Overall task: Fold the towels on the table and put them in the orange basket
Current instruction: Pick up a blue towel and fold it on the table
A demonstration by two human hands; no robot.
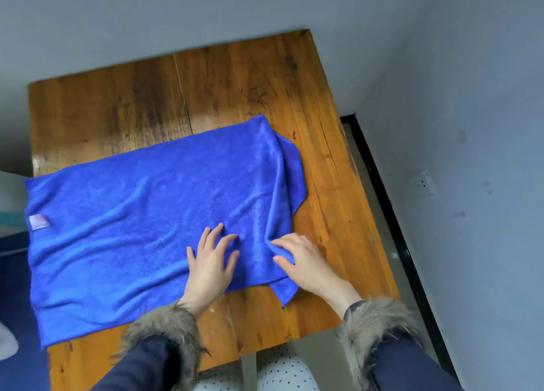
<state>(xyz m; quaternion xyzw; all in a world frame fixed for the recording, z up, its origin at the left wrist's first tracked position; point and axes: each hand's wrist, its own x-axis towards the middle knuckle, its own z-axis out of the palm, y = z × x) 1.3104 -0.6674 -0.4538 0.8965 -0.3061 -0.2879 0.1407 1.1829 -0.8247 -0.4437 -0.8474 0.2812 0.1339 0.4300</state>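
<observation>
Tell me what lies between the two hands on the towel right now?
Only blue towel, in the head view: a raised crease runs between the flat left hand and the right hand, which pinches the cloth.

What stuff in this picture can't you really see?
- Orange basket: nowhere in the head view, so its place is unknown.
- Label on the blue towel: too small and blurred to read.
- Towel's left edge hangs past the table edge; what lies below is unclear.
- Right hand: its fingertips are tucked into a fold.
- Under the left hand: the towel is covered by the palm.
</observation>
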